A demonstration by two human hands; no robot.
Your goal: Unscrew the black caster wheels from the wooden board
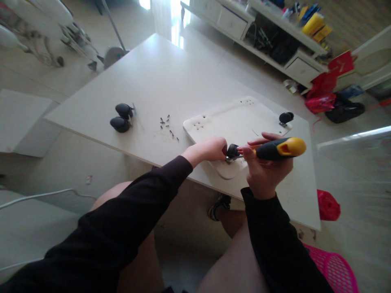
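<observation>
My right hand [269, 173] is closed round a screwdriver [281, 148] with a black and yellow handle. Its shaft points left, toward the metal plate of a black caster wheel [233, 151]. That caster is on the near corner of a white board [222, 126], which lies flat on the table. My left hand [214, 149] touches the caster's plate with curled fingers; what they pinch is hidden. On the board's far right corner sits another caster wheel [286, 118]. Groups of small holes mark the board's other two corners.
Several small screws [167, 126] lie loose on the white table [143, 81], left of the board. Two more casters [122, 117] rest farther left. A pink basket [337, 268] and a red bag [328, 205] are on the floor at right. A white cabinet [232, 24] stands behind.
</observation>
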